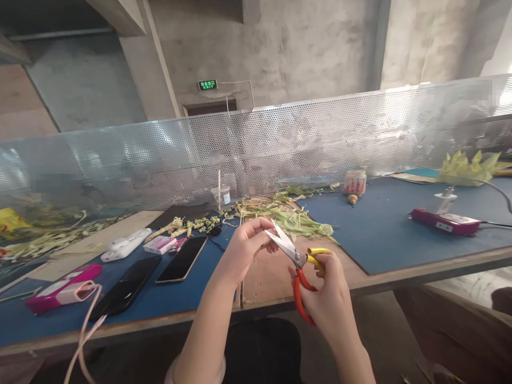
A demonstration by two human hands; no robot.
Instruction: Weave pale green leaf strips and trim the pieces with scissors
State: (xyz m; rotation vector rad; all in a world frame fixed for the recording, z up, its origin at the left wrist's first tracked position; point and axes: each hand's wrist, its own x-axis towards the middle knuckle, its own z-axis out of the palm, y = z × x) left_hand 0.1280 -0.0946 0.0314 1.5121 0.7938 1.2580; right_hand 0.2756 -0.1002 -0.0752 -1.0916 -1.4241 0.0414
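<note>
My right hand grips a pair of scissors by its handles, one red and one yellow. The blades are parted and point up and to the left, toward my left hand. That hand is closed, fingertips drawn together beside the blade tips. Whatever it pinches is too small or hidden to make out. Just beyond both hands, a pile of pale green, husk-like leaf strips lies across the bare wooden part of the table.
On the left lie two dark phones, a pink power strip with a cable, and a white power strip. A plastic cup and a jar stand near the perforated metal screen. Another pink power strip lies right.
</note>
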